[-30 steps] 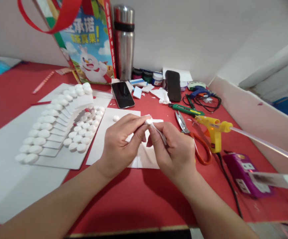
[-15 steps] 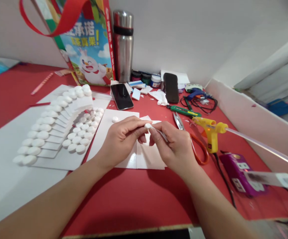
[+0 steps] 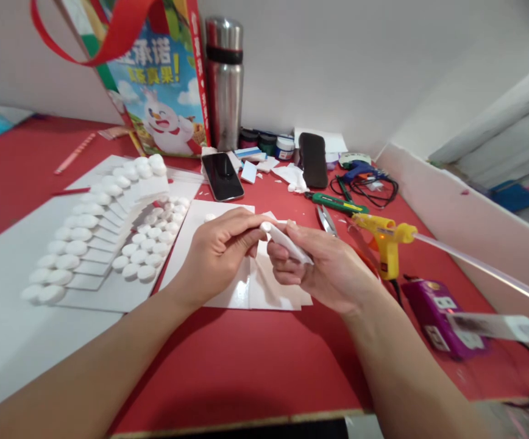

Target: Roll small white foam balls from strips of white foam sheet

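A narrow white strip [image 3: 291, 245] with a small rounded end is held between my two hands above the table. My right hand [image 3: 326, 259] is closed on the strip, thumb on top and fingers curled beneath. My left hand [image 3: 221, 253] pinches the rounded end with thumb and index finger. Below them lie white sheets [image 3: 236, 296], with a small white disc [image 3: 209, 217] partly hidden behind my left hand. Left of my hands stands a curved stair-like model of white card [image 3: 104, 239] edged with white discs [image 3: 80, 234]. More white discs [image 3: 144, 256] lie grouped beside it.
On the right are a yellow glue gun [image 3: 386, 238], a purple box [image 3: 442, 320], scissors [image 3: 326, 221] and a green cutter [image 3: 340, 203]. Two phones [image 3: 222, 177], paint jars [image 3: 285, 148], a steel flask [image 3: 225, 85] and a colourful bag [image 3: 166, 103] stand or lie at the back.
My right hand has turned palm inward, showing more of the strip and its curled fingers. My left hand keeps its pinch on the rounded end. The view has shifted slightly.
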A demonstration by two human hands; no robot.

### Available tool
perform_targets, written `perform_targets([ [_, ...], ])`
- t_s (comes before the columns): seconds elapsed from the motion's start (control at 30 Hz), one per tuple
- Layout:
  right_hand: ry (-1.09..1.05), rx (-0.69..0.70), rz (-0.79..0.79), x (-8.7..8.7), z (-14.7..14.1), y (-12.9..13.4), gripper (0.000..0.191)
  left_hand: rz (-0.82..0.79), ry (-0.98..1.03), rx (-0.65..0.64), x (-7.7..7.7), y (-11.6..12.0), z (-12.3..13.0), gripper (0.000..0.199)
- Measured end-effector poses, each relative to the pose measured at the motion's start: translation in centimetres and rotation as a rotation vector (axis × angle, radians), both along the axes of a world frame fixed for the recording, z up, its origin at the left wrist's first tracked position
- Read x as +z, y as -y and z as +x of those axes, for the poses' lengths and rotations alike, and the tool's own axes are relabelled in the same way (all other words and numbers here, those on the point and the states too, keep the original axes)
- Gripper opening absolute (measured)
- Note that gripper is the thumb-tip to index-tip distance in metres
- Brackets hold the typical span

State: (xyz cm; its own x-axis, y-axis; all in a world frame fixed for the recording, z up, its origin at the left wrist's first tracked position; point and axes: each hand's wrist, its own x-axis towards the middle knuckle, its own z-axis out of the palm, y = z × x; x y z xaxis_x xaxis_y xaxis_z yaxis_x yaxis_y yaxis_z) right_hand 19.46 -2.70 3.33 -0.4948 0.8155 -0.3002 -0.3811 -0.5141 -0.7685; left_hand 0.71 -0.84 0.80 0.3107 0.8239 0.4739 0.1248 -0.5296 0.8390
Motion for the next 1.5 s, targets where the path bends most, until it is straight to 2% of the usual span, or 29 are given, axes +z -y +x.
perform_targets([
  [0.17,0.131,-0.007,0.242,-0.4,-0.1,0.2,0.026,-0.064,0.030,0.013,0.0,0.1,0.2,0.022],
  [0.3,0.377,-0.001,0.482,-0.8,0.0,0.2,0.025,-0.092,0.057,0.021,-0.1,0.0,0.3,0.021],
  [0.4,0.653,-0.120,0.678,-0.8,-0.3,0.4,0.028,-0.103,0.066,0.030,-0.3,0.0,0.5,0.021],
  [0.57,1.122,-0.464,1.083,-1.3,-1.4,1.1,0.021,-0.074,0.105,0.097,-0.5,0.5,0.9,0.019],
  [0.63,1.217,-0.525,1.233,-1.6,-1.9,1.4,0.022,-0.059,0.100,0.132,-0.6,0.9,1.2,0.019],
  [0.7,1.299,-0.515,1.313,-1.9,-2.2,1.6,0.024,-0.007,0.074,0.169,-0.8,1.2,1.4,0.020],
  [0.87,1.385,-0.464,1.366,-2.2,-2.3,1.9,0.027,0.181,-0.007,0.255,-1.5,1.7,1.8,0.026],
  [0.97,1.322,-0.466,1.333,-1.9,-1.7,1.7,0.027,0.222,-0.006,0.208,-1.6,1.8,1.8,0.033],
  [1.03,1.210,-0.442,1.301,-1.6,-1.1,1.4,0.025,0.135,0.059,0.136,-1.3,1.7,1.7,0.031],
  [1.1,1.092,-0.374,1.290,-1.3,-0.3,1.0,0.022,-0.034,0.151,0.076,-0.9,1.4,1.5,0.023],
  [1.2,1.066,-0.285,1.308,-1.3,0.6,0.4,0.020,-0.290,0.218,-0.028,-0.3,0.7,1.2,0.015],
  [1.23,1.085,-0.276,1.316,-1.4,0.7,0.3,0.021,-0.330,0.218,-0.062,-0.2,0.5,1.1,0.015],
  [1.3,1.121,-0.276,1.337,-1.6,0.6,0.3,0.023,-0.330,0.187,-0.086,-0.3,0.2,0.9,0.016],
  [1.4,1.171,-0.326,1.335,-1.7,-0.1,0.6,0.024,-0.199,0.119,-0.030,-0.6,0.3,0.8,0.016],
  [1.43,1.180,-0.336,1.296,-1.6,-0.3,0.7,0.024,-0.173,0.109,-0.009,-0.7,0.3,0.8,0.016],
  [1.5,1.139,-0.324,1.123,-1.5,-0.7,0.8,0.021,-0.188,0.107,0.024,-0.6,0.5,0.8,0.016],
])
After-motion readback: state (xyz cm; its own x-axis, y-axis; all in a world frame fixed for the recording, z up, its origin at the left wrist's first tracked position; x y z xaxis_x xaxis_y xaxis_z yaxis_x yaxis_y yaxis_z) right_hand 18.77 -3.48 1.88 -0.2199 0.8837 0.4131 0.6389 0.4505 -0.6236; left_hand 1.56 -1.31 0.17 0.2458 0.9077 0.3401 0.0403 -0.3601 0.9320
